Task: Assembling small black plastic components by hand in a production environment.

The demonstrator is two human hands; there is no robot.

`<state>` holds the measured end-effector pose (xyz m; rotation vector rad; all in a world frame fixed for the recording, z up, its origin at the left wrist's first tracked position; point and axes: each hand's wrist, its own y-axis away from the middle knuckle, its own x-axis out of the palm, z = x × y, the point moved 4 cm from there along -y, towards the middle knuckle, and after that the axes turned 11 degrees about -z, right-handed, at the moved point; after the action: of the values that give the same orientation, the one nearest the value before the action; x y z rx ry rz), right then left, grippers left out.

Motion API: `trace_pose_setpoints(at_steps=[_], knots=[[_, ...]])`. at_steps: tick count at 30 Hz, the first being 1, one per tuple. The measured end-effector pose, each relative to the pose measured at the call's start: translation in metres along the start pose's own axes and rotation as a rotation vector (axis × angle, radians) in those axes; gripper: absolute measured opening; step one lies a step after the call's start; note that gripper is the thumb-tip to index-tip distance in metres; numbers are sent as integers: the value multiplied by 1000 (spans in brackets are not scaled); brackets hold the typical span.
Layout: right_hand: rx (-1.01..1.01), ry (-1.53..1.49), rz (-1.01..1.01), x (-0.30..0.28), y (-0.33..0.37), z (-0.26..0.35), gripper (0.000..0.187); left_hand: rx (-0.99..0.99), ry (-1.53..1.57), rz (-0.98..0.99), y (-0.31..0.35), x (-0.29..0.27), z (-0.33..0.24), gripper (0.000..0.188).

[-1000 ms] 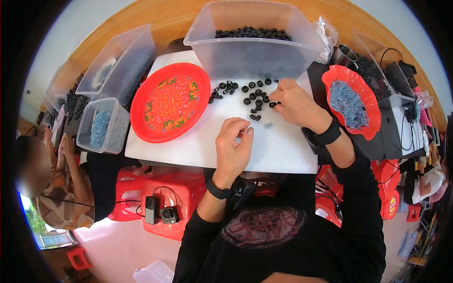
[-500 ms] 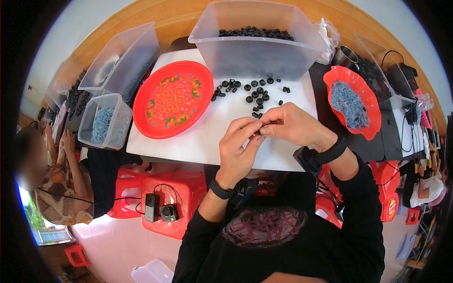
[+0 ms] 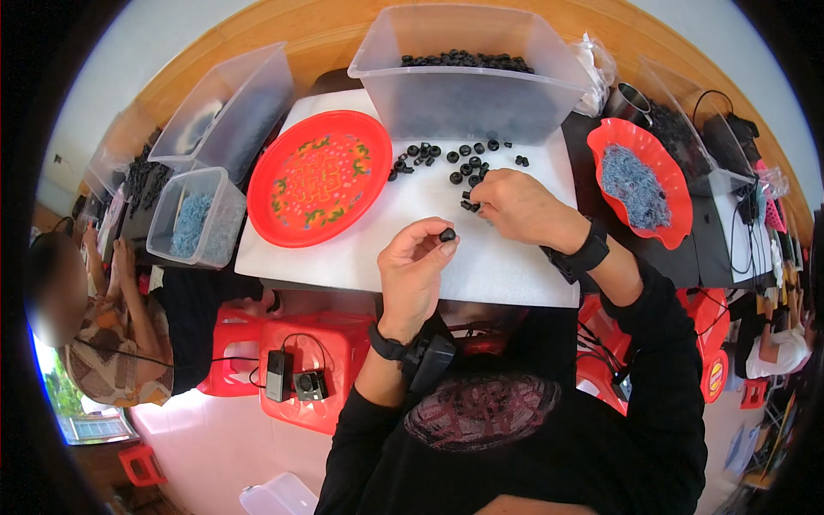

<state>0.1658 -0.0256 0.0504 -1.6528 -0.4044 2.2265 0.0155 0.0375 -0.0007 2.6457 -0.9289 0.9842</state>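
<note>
Between the thumb and forefinger of my left hand (image 3: 414, 266) is a small black plastic cap (image 3: 447, 234), held just above the front of the white mat. My right hand (image 3: 515, 206) is lower over the mat, palm down. Its fingers are pinched together at a few tiny black pieces (image 3: 468, 202), and what lies between the fingertips is hidden. Beyond that hand lie several round black caps (image 3: 464, 150). A second loose cluster of black parts (image 3: 415, 151) lies beside the red tray.
A red patterned tray (image 3: 319, 178) covers the mat's left side. Behind stands a large clear bin (image 3: 468, 107) of black parts. On the right, a red scalloped dish (image 3: 678, 193) holds grey-blue bits; a clear tub (image 3: 225, 219) stands left. Another person (image 3: 129, 343) sits far left.
My hands have come apart from where they met. The left has drawn back left and down with the black cap; the right has reached to the small pieces on the mat.
</note>
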Motion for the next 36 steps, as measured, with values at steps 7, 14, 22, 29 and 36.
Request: trace_pose_setpoints(at_steps=[7,14,22,29,36], knots=[[59,46,70,-11,0,-4,10,1,-26,18,-2,0,4,25],[61,-24,116,-9,16,-4,11,46,-190,69,-2,1,6,24],[255,-203,106,-17,15,-11,10,175,-615,72,-7,16,1,18],[612,-876,175,-26,25,-10,13,235,-662,120,-12,46,7,14],[798,-995,158,-19,50,-15,12,263,-748,138,-13,52,22,11]])
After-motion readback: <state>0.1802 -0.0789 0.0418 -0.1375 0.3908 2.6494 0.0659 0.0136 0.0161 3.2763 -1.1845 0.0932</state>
